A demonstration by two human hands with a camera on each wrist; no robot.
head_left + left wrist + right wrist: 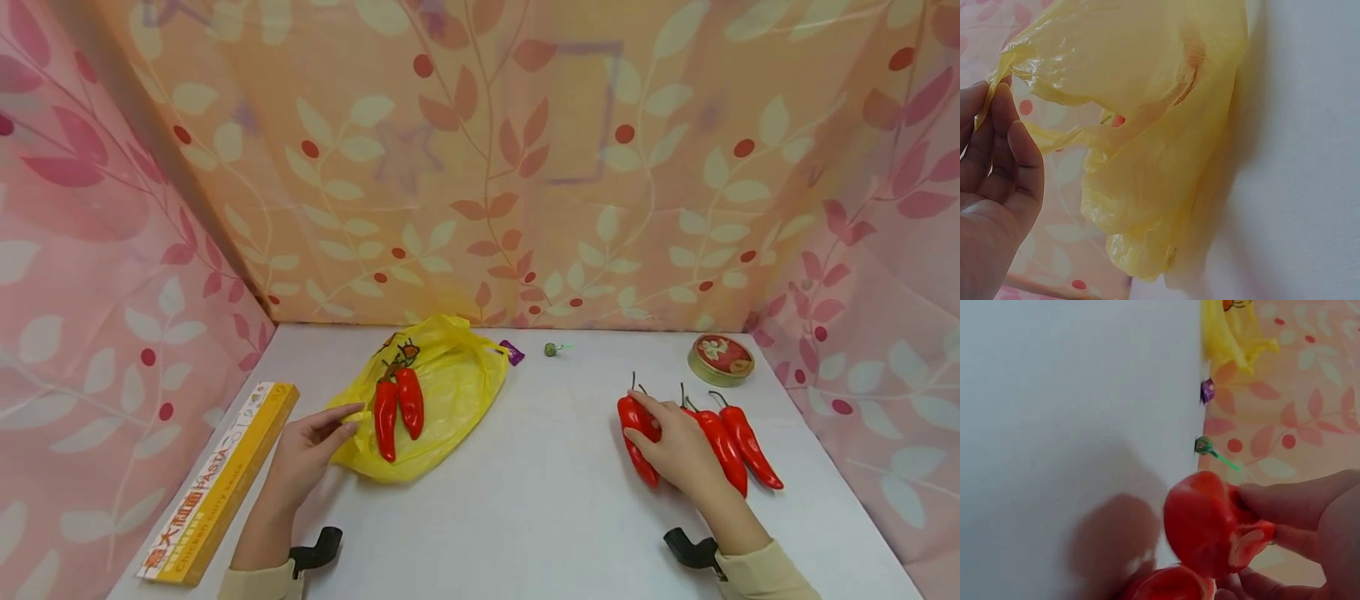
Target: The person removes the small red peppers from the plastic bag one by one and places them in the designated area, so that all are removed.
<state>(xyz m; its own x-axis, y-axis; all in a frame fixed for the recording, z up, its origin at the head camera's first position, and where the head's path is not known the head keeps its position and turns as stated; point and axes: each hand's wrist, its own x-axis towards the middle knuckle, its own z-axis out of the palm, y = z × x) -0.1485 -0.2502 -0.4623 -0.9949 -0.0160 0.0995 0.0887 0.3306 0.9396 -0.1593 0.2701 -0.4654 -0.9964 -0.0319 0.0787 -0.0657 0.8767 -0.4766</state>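
My left hand [306, 454] pinches the edge of a yellow plastic bag [453, 417] between thumb and fingertips; the left wrist view shows the gathered plastic [999, 78] there. On the bag, seen in the head view, two red chili peppers [385, 421] lie side by side. On the right, my right hand [678, 442] grips a red chili pepper [1200, 515] between thumb and fingers, its shadow falling on the table. More red chili peppers [752, 446] lie beside that hand, some partly hidden under it.
A long yellow pasta box [225, 483] lies at the left. Along the back are a purple-wrapped candy [513, 352], a green lollipop [551, 349] and a round red-lidded tin [722, 359]. Patterned cloth [487, 167] walls the white table [525, 517] on three sides.
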